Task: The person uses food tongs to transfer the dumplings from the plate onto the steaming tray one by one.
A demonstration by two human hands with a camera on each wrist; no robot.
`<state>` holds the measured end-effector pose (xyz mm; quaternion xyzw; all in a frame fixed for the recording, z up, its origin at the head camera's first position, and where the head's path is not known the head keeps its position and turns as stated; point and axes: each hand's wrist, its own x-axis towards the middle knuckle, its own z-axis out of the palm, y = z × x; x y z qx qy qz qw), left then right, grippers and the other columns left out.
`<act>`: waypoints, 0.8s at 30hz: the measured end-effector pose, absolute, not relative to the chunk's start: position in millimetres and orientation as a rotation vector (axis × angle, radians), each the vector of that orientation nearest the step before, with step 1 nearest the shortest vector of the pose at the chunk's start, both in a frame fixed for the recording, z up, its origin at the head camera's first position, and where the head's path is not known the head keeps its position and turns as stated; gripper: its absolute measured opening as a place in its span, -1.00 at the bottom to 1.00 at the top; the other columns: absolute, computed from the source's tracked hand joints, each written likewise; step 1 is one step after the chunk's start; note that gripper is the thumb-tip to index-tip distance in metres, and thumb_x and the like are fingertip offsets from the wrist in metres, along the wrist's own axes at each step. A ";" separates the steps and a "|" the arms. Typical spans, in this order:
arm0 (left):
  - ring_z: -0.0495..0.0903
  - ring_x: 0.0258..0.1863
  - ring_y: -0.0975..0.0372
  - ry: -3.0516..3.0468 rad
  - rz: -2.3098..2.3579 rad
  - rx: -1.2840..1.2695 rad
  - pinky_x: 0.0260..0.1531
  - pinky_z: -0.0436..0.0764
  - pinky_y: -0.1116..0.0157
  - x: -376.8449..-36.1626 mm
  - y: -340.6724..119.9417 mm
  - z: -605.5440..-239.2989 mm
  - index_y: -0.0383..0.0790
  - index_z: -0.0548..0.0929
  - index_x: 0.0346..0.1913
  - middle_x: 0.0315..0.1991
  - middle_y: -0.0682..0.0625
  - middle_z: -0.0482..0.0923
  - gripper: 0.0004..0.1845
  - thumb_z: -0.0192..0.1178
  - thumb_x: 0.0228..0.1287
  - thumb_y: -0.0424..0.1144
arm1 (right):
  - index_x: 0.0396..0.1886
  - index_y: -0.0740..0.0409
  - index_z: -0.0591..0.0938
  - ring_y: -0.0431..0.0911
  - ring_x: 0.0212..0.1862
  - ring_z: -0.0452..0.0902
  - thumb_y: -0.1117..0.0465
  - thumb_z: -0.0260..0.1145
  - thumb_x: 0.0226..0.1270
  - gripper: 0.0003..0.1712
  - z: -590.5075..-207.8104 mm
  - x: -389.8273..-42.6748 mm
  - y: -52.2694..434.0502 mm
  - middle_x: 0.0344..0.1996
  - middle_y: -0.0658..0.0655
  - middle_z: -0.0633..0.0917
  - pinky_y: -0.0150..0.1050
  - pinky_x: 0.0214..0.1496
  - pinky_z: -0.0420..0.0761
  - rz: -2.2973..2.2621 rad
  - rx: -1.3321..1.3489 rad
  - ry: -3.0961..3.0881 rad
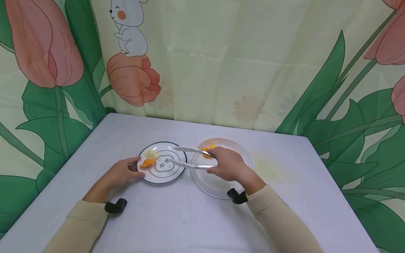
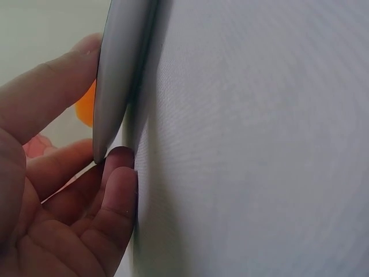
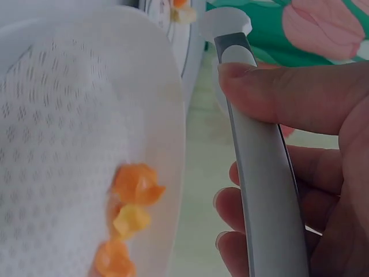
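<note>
A round plate with a dark rim lies on the table. It carries an orange fruit piece and a pale piece. My left hand pinches the plate's left rim, thumb on top and fingers beneath. My right hand grips metal tongs by their handle. The tongs' arms are spread, their tips are over the plate, and nothing is between them. Beside the plate on the right sits a white perforated dish holding several orange and yellow pieces.
The table wears a pale grey cloth, with its edges at left and right. A tulip-print curtain hangs close behind the table. A faint yellowish stain marks the cloth to the right of the white dish.
</note>
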<state>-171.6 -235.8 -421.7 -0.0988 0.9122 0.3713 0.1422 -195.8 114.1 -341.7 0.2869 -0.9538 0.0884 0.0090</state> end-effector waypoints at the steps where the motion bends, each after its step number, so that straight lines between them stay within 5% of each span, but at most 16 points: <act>1: 0.33 -0.08 -0.02 2.631 1.072 -0.286 -0.10 0.45 0.06 -171.7 -235.9 -422.0 -0.18 0.17 0.33 0.02 -0.30 0.37 -0.01 0.37 -0.18 0.11 | 0.09 -0.07 0.48 -0.14 -0.10 0.45 -0.06 0.36 -0.08 -0.36 -343.2 -196.7 109.9 -0.09 -0.08 0.54 -0.19 -0.20 0.44 0.267 0.920 -2.973; 11: 0.33 -0.08 -0.03 2.633 1.069 -0.277 -0.10 0.45 0.03 -171.5 -236.3 -424.4 -0.17 0.18 0.33 0.03 -0.30 0.36 0.00 0.36 -0.20 0.13 | 0.19 -0.04 0.43 -0.12 0.00 0.39 -0.05 0.36 -0.01 -0.30 -355.3 -201.4 71.6 0.05 -0.02 0.49 -0.19 -0.03 0.43 0.289 0.985 -3.107; 24: 0.35 -0.10 0.01 2.667 1.077 -0.225 -0.12 0.46 0.04 -171.1 -238.8 -426.6 -0.17 0.20 0.32 0.02 -0.27 0.39 -0.02 0.36 -0.19 0.14 | 0.19 -0.04 0.42 -0.12 -0.03 0.43 -0.07 0.32 0.01 -0.32 -357.9 -204.9 38.5 0.04 -0.03 0.49 -0.26 -0.09 0.45 0.133 1.062 -3.093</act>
